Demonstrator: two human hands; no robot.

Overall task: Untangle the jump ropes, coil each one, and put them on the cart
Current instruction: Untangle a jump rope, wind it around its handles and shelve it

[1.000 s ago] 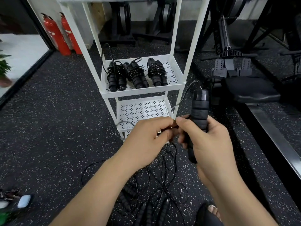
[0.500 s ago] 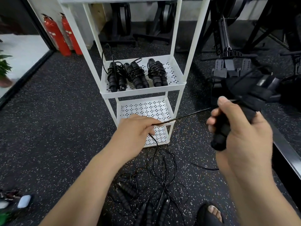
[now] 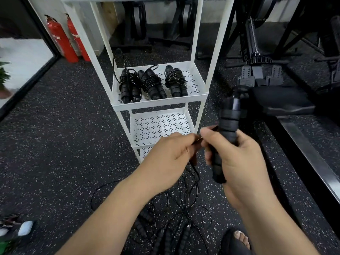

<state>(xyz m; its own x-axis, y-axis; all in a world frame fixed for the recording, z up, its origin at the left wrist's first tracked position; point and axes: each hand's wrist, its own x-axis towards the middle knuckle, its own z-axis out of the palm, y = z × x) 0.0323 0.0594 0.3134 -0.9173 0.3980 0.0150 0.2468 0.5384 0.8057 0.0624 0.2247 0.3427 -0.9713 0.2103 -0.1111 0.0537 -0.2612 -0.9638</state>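
Observation:
My right hand (image 3: pixel 239 155) grips a pair of black jump rope handles (image 3: pixel 227 129), held upright in front of the white cart (image 3: pixel 158 104). My left hand (image 3: pixel 171 157) pinches the thin black rope cord right beside the right thumb. The cord drops from my left hand to a tangled pile of ropes and handles (image 3: pixel 174 218) on the floor. Three coiled jump ropes (image 3: pixel 152 84) lie side by side on the cart's middle shelf. The lower shelf (image 3: pixel 160 124) holds nothing.
Two red fire extinguishers (image 3: pixel 68 39) stand at the back left. A black rowing machine and seat (image 3: pixel 279 102) fill the right side. My sandalled foot (image 3: pixel 237 240) is by the pile. Small items (image 3: pixel 22 229) lie at the bottom left on the speckled floor.
My right hand swung out to the right, stretching the cord, then came back to meet my left hand, with the handles upright again.

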